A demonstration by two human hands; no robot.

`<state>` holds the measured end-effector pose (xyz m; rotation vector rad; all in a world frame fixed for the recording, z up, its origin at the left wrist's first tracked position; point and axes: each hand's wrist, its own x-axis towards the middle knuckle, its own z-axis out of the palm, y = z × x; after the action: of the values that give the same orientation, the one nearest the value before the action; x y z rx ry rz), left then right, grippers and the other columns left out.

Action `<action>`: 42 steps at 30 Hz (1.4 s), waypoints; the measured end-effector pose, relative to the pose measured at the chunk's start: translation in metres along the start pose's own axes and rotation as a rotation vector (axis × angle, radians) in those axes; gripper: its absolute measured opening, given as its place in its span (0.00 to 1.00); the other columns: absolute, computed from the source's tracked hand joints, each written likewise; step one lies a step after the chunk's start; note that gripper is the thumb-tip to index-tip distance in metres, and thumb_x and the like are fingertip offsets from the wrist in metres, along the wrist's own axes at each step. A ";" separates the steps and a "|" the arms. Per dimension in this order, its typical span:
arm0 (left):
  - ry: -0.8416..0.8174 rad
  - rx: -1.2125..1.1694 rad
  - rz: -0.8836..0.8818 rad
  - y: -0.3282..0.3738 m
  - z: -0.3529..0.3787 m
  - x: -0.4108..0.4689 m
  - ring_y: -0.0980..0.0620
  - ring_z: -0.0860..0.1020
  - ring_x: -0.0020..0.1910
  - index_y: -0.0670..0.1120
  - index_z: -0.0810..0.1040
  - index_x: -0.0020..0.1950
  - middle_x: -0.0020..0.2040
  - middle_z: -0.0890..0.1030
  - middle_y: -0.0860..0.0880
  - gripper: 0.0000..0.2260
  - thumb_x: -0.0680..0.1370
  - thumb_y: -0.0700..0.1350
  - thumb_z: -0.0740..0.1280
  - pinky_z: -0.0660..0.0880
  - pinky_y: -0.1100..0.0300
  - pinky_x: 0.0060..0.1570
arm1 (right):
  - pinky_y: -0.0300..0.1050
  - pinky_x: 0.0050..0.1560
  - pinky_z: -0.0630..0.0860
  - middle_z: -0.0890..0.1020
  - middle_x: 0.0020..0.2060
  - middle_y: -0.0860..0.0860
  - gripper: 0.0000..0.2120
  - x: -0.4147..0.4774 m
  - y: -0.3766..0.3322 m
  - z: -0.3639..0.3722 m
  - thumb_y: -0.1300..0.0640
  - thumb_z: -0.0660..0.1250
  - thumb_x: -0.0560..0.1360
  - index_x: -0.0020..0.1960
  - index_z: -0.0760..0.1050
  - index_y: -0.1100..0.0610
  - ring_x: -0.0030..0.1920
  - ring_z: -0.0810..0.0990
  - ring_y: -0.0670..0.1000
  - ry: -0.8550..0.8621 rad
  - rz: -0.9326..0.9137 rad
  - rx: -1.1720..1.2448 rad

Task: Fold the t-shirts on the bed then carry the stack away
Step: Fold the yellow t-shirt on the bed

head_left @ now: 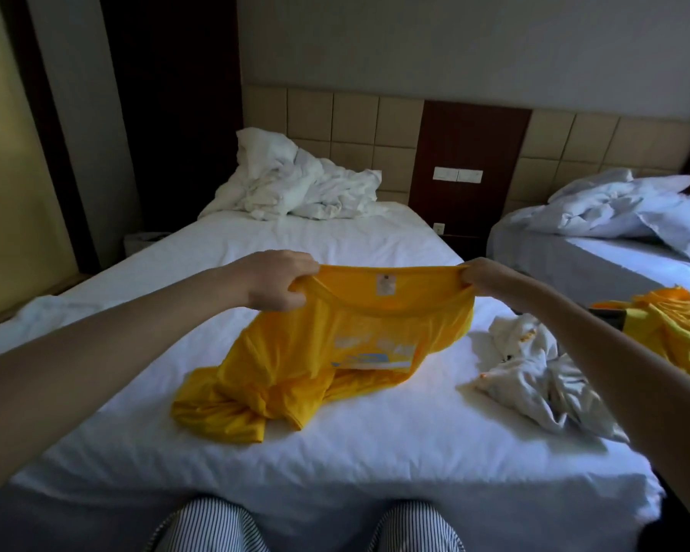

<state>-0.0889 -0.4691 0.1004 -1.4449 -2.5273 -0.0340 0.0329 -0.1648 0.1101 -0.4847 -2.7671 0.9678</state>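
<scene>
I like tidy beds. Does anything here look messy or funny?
Yes. The yellow shirt, held up by the left hand and right hand, is bunched at its bottom on the bed. A white garment lies crumpled beside it. The duvet is heaped by the headboard.

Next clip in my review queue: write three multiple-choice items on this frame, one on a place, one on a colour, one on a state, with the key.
1. Relative to the held t-shirt, the crumpled white garment lies:
A) under it
B) to its right on the bed
C) on the floor

2. The held t-shirt is:
A) white
B) striped
C) yellow

3. The held t-shirt is:
A) folded flat
B) untouched
C) lifted at its shoulders, hem bunched on the bed

Key:
1 B, it rests on the bed right of the t-shirt.
2 C, the fabric is plainly yellow.
3 C, the left hand and right hand each have a grip on a shoulder.
</scene>
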 end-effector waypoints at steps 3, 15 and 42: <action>0.264 -0.342 -0.037 -0.002 -0.009 0.002 0.57 0.67 0.30 0.49 0.64 0.34 0.31 0.68 0.52 0.09 0.69 0.49 0.63 0.63 0.62 0.33 | 0.52 0.58 0.71 0.75 0.45 0.52 0.04 -0.007 -0.001 -0.003 0.57 0.59 0.79 0.49 0.71 0.57 0.48 0.74 0.52 -0.121 -0.019 0.221; -0.082 -0.298 -0.272 -0.012 -0.010 0.004 0.50 0.70 0.66 0.52 0.65 0.70 0.68 0.69 0.52 0.31 0.71 0.58 0.71 0.69 0.57 0.60 | 0.42 0.44 0.74 0.78 0.39 0.50 0.03 -0.005 -0.011 -0.007 0.59 0.63 0.78 0.48 0.76 0.56 0.40 0.77 0.48 0.022 -0.111 0.088; 0.403 -0.722 -0.398 -0.034 -0.078 0.001 0.46 0.73 0.36 0.46 0.71 0.41 0.36 0.73 0.46 0.14 0.77 0.28 0.57 0.70 0.59 0.34 | 0.42 0.50 0.76 0.77 0.55 0.48 0.19 -0.012 -0.061 -0.033 0.54 0.67 0.75 0.65 0.68 0.51 0.53 0.77 0.51 -0.123 -0.264 -0.037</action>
<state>-0.1037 -0.4955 0.1796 -0.9301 -2.4918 -1.2699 0.0378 -0.1949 0.1730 -0.0615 -2.8651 0.9121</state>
